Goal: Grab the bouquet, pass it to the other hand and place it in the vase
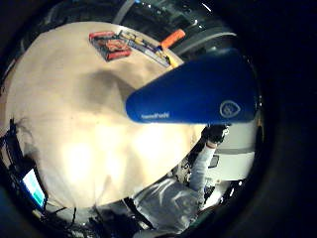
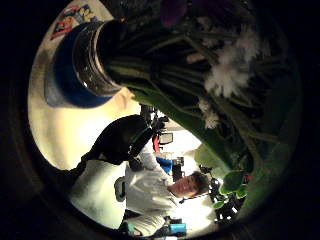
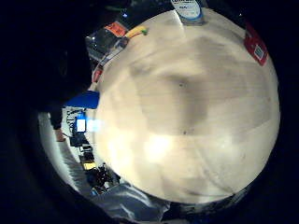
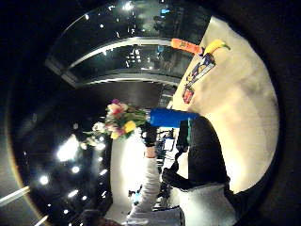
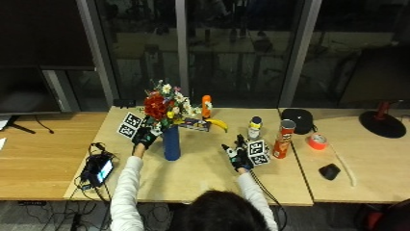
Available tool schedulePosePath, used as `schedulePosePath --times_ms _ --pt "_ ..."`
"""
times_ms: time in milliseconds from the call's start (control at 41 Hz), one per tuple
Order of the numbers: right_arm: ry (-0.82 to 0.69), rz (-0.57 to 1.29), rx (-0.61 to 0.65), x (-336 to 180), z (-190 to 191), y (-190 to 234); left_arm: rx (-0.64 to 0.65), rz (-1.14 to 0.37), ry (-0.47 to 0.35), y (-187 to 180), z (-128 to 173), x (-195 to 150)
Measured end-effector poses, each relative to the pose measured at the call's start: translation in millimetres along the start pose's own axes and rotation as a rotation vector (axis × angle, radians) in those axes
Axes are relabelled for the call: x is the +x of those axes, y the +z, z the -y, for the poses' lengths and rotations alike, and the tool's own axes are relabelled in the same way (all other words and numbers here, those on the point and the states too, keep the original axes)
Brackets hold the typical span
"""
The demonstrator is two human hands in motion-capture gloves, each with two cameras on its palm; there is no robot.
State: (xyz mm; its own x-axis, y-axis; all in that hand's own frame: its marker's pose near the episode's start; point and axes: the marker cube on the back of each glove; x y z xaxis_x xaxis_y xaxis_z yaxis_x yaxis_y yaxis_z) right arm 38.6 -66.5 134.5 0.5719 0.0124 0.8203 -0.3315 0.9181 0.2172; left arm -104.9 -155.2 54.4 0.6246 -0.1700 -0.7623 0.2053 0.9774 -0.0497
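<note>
From the outside view, you have the mixed bouquet of red, white and yellow flowers (image 5: 164, 103) standing with its stems down in the tall blue cylindrical vase (image 5: 171, 142), which sits on the pale wooden surface (image 5: 198, 175) toward its far left corner. Your left hand (image 5: 145, 136) is at the stems just above the vase's mouth; whether its fingers grip them or only rest there, you cannot tell from here. Your right hand (image 5: 239, 156) hovers low over the surface near its middle, fingers spread and holding nothing. In the left thumb side palm view, the green stems (image 2: 165, 75) enter the vase's metal rim (image 2: 92, 60) close to that palm. In the right thumb side palm view, the bouquet (image 4: 120, 120) tops the vase (image 4: 171, 117). Judge the bunch light but top-heavy and its petals fragile: hold the bundled stems, never the blooms.
</note>
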Motion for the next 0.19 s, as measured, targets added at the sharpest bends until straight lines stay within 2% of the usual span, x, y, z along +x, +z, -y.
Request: schedulePosePath --times_ms 24,122,195 --pt "0.034 -0.005 -0.026 4 -4 6 0.002 0.018 -0.013 -3 -2 0" --pt "0.055 -0.019 -0.080 22 -12 31 0.102 0.161 0.040 -19 3 -10" --pt "0.068 -0.029 -0.096 32 -15 43 0.127 0.153 0.081 -21 8 -16"
